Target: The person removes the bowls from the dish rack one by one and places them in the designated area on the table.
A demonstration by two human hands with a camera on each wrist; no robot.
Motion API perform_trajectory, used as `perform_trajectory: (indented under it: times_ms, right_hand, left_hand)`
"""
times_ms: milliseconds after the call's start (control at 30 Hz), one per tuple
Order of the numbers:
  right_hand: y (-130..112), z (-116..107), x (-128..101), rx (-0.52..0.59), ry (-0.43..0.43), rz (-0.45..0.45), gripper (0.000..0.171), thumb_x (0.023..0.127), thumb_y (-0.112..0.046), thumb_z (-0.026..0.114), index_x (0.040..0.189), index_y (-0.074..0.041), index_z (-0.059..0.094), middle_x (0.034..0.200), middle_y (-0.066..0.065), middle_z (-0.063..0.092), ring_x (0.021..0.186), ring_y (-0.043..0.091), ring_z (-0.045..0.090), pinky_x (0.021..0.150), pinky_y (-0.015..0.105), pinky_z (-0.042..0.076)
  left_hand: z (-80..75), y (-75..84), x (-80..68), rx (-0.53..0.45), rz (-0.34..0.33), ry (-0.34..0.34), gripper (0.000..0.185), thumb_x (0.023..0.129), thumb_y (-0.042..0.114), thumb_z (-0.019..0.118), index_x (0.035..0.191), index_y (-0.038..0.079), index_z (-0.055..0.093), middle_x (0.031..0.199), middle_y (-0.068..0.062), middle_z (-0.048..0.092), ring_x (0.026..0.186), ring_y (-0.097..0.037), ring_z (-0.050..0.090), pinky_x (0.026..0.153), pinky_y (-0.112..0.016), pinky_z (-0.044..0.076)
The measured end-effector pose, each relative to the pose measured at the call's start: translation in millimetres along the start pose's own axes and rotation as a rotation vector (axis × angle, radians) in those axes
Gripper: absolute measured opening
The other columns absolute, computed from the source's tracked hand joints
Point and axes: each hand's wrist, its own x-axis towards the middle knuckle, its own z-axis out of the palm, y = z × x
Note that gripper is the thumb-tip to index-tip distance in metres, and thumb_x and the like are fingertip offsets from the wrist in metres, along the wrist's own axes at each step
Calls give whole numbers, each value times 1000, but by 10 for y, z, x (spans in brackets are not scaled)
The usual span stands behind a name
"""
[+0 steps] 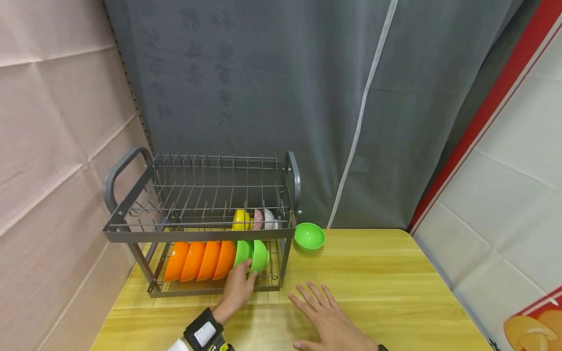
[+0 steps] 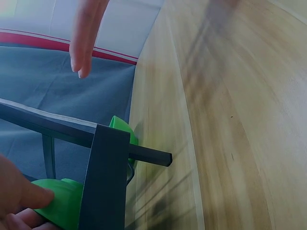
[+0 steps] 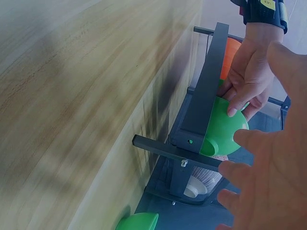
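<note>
**Left hand on a green bowl in the rack**

We see our left hand (image 1: 237, 287) reaching into the lower tier of the rack (image 1: 131, 235), fingers curled round the rim of the green bowl (image 1: 259, 255) at the right end of the row. That bowl stands on edge, leaning against a second green one (image 1: 242, 252), which in turn sits beside four orange bowls (image 1: 199, 261) lined up on edge to the left. In the right wrist view our thumb and fingertips press on the bowl's outer wall, just behind the rack's dark corner post.

Our right hand (image 1: 327, 321) rests flat on the surface (image 1: 395, 282), fingers spread and straight, holding nothing, a little to the right of the rack's front.

A loose green bowl (image 1: 309, 236) sits upright on the surface just beside the rack's right end, well apart from both hands. In the lower tier's back row we make out a yellow bowl (image 1: 240, 220) and a patterned bowl (image 1: 263, 219) on edge. The upper tier is bare wire.
</note>
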Motion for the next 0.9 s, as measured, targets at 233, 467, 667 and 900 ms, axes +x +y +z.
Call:
perform_trajectory:
  times_ms: [233, 467, 667, 900]
  right_hand:
    - [0, 10, -9, 0, 4, 0, 92, 84, -72, 65, 158, -25, 37, 160, 8, 45, 144, 33, 44, 123, 27, -25]
    - [14, 17, -15, -23, 23, -8, 92, 82, -71, 68, 155, -23, 42, 158, 8, 47, 143, 33, 46, 124, 29, -23]
    - [17, 4, -15, -31, 26, -7, 92, 82, -72, 67, 156, -23, 41, 157, 8, 48, 143, 33, 45, 124, 29, -24]
    - [30, -20, -11, -21, 16, 9, 90, 84, -73, 64, 155, -23, 42, 158, 8, 47, 143, 35, 46, 124, 28, -24]
  left_hand:
    - [11, 30, -5, -19, -19, 37, 44, 94, -4, 62, 133, -19, 52, 126, -39, 61, 116, -50, 64, 96, -55, 55]
    - [-4, 37, -9, -78, -38, 19, 49, 95, -5, 59, 139, -20, 43, 129, -41, 57, 119, -50, 62, 99, -56, 54]
    - [1, 82, -28, -152, -52, -6, 52, 98, -2, 55, 144, -19, 37, 134, -41, 54, 122, -49, 60, 101, -57, 52]
    - [-49, 222, -81, -212, -97, -71, 43, 101, 4, 52, 140, -10, 44, 100, -20, 59, 71, -19, 53, 64, -31, 56]
